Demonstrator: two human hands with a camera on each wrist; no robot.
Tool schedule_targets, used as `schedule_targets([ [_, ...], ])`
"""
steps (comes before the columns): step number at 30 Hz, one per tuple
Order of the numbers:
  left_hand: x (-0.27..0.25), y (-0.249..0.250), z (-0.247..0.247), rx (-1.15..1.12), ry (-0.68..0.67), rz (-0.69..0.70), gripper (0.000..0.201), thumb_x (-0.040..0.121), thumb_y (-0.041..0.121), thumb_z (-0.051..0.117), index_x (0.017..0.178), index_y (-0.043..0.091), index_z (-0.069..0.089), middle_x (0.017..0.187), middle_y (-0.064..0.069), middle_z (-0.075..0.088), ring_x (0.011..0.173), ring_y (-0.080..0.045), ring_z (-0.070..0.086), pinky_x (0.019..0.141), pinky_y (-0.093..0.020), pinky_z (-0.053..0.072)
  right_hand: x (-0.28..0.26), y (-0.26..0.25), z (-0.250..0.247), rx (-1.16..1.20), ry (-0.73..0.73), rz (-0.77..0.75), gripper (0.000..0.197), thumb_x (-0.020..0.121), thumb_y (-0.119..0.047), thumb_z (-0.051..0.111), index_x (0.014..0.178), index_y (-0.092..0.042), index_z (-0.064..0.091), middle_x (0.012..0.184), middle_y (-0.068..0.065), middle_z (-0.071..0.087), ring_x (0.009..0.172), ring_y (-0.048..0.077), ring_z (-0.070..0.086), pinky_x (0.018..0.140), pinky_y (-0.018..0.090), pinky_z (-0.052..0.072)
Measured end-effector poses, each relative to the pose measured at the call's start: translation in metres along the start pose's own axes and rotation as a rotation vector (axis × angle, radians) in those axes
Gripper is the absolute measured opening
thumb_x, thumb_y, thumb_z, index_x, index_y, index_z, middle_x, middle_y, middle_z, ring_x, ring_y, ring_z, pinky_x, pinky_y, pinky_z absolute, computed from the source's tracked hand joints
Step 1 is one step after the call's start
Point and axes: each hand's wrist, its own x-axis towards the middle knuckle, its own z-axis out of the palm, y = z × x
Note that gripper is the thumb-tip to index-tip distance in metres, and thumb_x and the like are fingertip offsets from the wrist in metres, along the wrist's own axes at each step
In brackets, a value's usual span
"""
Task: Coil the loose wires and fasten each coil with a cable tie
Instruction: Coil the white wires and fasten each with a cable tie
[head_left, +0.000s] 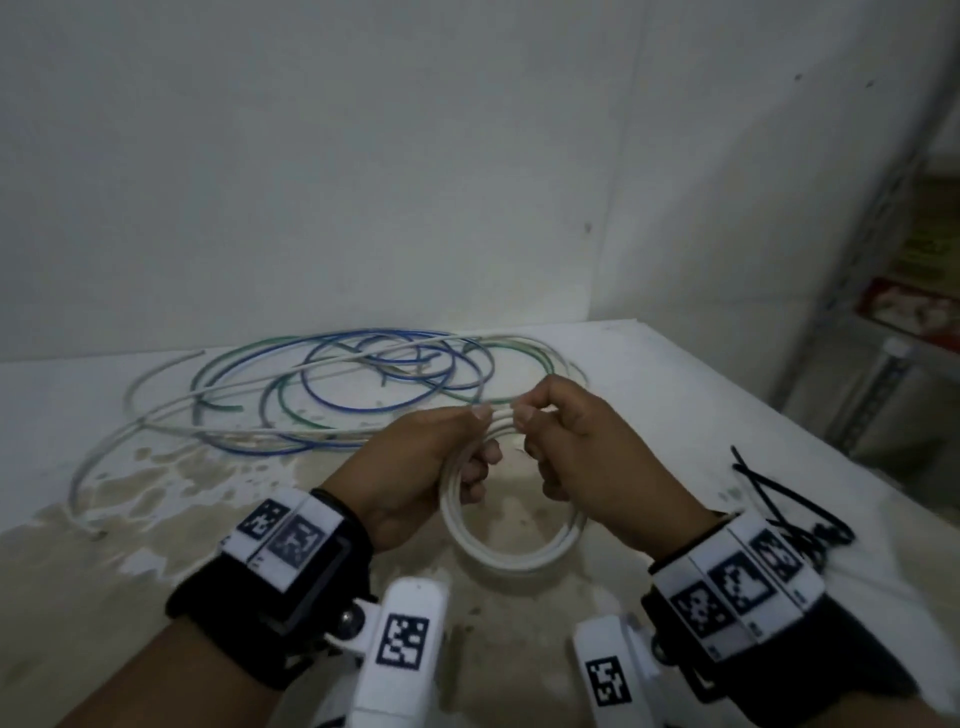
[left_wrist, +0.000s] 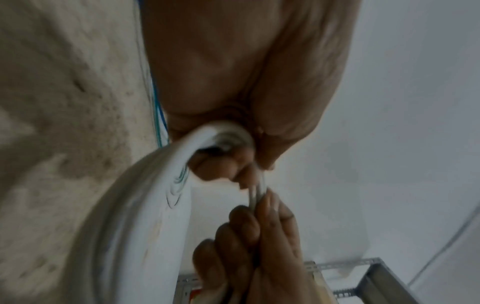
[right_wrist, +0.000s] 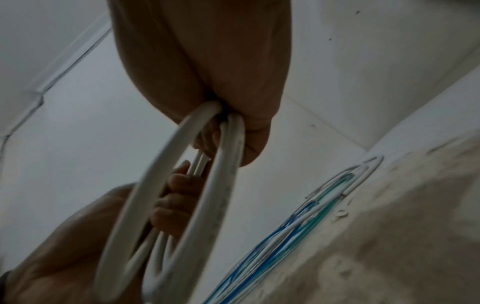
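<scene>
One white coil (head_left: 511, 540) wound, held up just above the bench (head_left: 649, 374). Left hand (head_left: 415, 467) and right hand (head_left: 587, 462) both curled tight round its top, side by side. No tie on it yet. Black cable ties (head_left: 779, 499) waiting at the right. Blue, green and white loose wires (head_left: 332, 384) still to coil behind. Coil's end hidden inside the grip. Wrist views blurry.

1. A storeroom or plain utility workroom, judging by the bare, scuffed white plaster wall (head_left: 415, 156).
2. The worn white worktop (head_left: 675, 395) is stained with brown blotches and set against that wall.
3. A grey slotted-angle metal shelving rack (head_left: 883, 332) stands at the right, with blurred red and yellow boxes (head_left: 906, 301) on it.
4. Loose blue, green and white electrical wires (head_left: 337, 384) and a bunch of black plastic cable ties (head_left: 789, 514) lie on the worktop.
</scene>
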Motion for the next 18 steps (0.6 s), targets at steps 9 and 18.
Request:
schedule_targets([
  [9,0.007,-0.014,0.030,0.023,0.021,0.027,0.026,0.101,0.018,0.040,0.084,0.009,0.056,0.060,-0.004,0.051,0.044,-0.012,0.039,0.043,-0.023,0.042,-0.006,0.007,-0.014,0.031,0.108,0.133,0.019,0.097,-0.022,0.047,0.080,-0.014,0.050,0.061,0.006,0.043,0.047,0.015,0.033,0.047,0.027,0.031],
  [18,0.018,-0.041,0.023,0.039,0.180,0.042,0.038,0.100,0.016,0.043,0.062,0.017,0.038,0.052,0.002,0.032,0.040,-0.010,0.019,0.040,-0.019,0.019,-0.004,-0.003,-0.042,-0.350,-0.007,0.220,0.031,0.097,-0.038,0.045,0.103,-0.017,0.067,0.095,-0.004,0.066,0.080,0.014,0.061,0.073,0.027,0.047],
])
